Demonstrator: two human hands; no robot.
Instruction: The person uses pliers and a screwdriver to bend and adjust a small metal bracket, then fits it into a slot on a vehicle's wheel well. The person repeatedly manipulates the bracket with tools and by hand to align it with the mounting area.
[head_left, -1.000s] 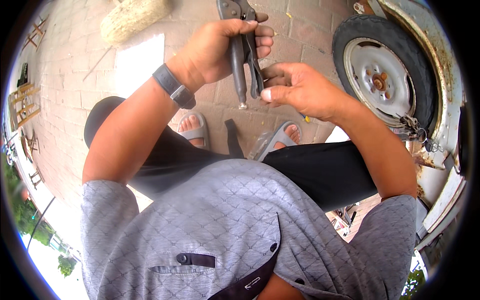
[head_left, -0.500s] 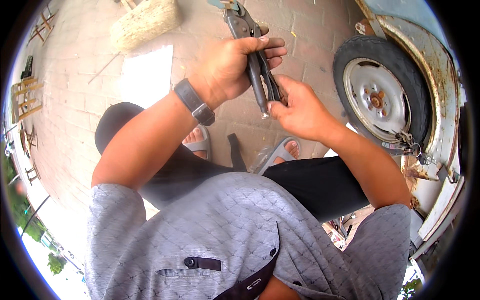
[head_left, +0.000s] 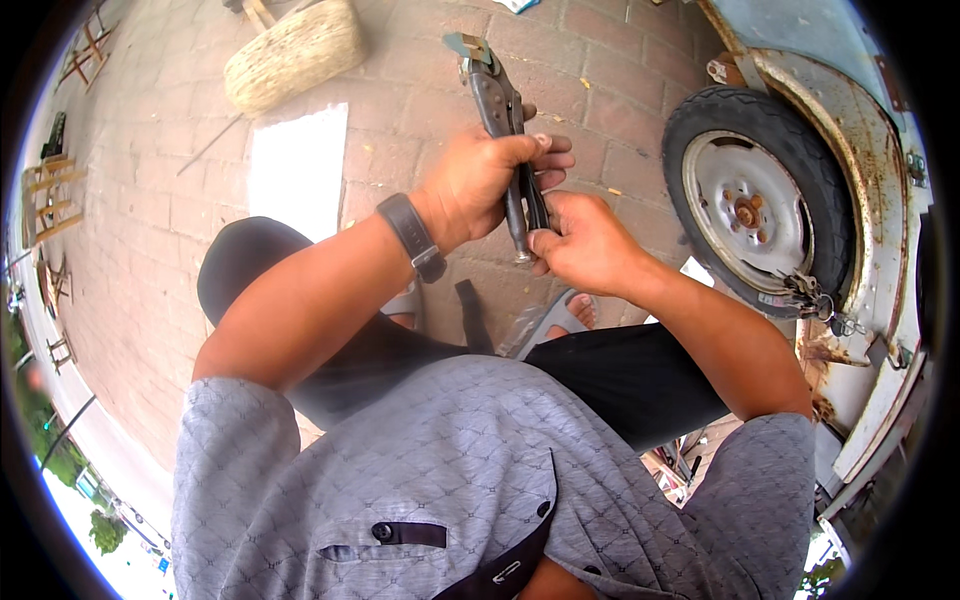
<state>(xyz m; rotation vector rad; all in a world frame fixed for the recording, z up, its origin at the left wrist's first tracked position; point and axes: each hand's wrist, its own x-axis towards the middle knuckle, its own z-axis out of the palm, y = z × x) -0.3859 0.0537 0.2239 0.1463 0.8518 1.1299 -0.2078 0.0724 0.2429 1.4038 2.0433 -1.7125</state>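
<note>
Dark locking pliers (head_left: 495, 105) point away from me, above the brick paving. A small greenish metal piece (head_left: 467, 46) sits in their jaws. My left hand (head_left: 482, 178), with a dark watch on its wrist, is wrapped round the body of the pliers, thumb across the top and fingertips showing on the far side. At the near end, my right hand (head_left: 585, 235) grips the lower handle and lever between thumb and fingers, close to the adjusting screw (head_left: 523, 257). The right fingertips are partly hidden behind the handle.
A wheel with a worn tyre (head_left: 685, 140) is mounted on a rusty vehicle body (head_left: 880, 150) at right, a bunch of keys (head_left: 808, 295) hanging below it. A white sheet (head_left: 295, 165) and a pale, rough block (head_left: 295, 58) lie at left. Wooden stools (head_left: 52, 200) stand farther left.
The pliers and both hands have come nearer to me and slightly right, bringing the jaws fully into view. Both hands keep hold, and the right fingers now sit closer around the handle end.
</note>
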